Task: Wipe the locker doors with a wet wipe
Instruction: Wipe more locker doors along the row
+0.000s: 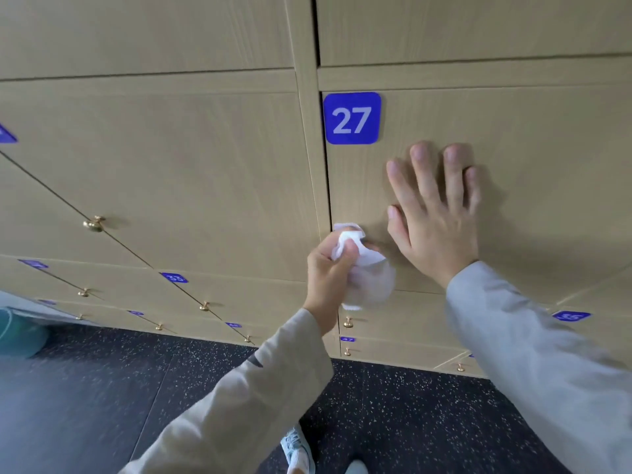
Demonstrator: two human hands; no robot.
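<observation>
A wall of light wooden lockers fills the view. The door with the blue label 27 [352, 118] is locker door 27 [530, 138], right of centre. My left hand [330, 278] grips a crumpled white wet wipe [367, 275] and holds it against the lower left corner of that door, where the knob would be; the knob is hidden by the wipe. My right hand [434, 217] rests flat on the same door, fingers straight and spread, just right of the wipe.
Neighbouring locker doors carry brass knobs [94, 224] and small blue number labels [174, 278]. Below lies dark speckled flooring [102, 388]. A teal object [18, 333] sits at the far left. Light blue shoes [299, 449] show at the bottom.
</observation>
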